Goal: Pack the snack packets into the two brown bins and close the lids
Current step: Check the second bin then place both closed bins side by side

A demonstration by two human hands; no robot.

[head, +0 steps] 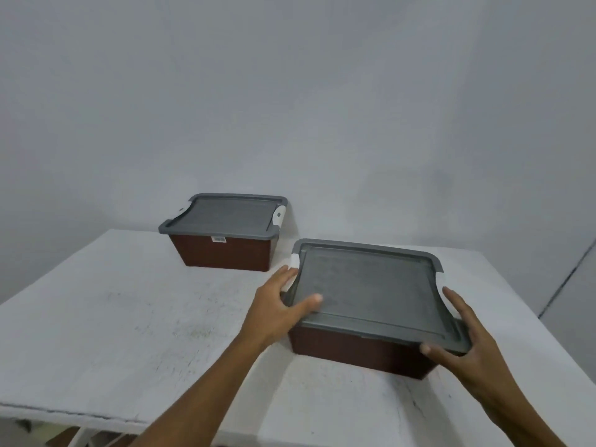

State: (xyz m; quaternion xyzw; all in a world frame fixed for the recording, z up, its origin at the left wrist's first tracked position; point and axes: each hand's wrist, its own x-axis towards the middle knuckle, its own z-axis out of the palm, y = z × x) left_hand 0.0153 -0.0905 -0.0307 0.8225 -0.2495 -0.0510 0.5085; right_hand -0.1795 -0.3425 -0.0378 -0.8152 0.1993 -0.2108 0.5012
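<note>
Two brown bins with grey lids stand on a white table (129, 317). The far bin (225, 253) sits at the back by the wall, its lid (225, 214) down and white clips at both ends. The near bin (354, 353) is on the right, its grey lid (367, 285) lying flat on top. My left hand (277, 304) grips the lid's left edge, thumb on top and fingers at the white clip (294, 262). On the right front corner of that lid rests my right hand (464, 346), fingers spread over the rim. No snack packets are visible.
A plain grey-white wall stands right behind the table. The table's front left edge (64, 411) is worn, with its frame showing below. The wall turns a corner at the far right (567, 272).
</note>
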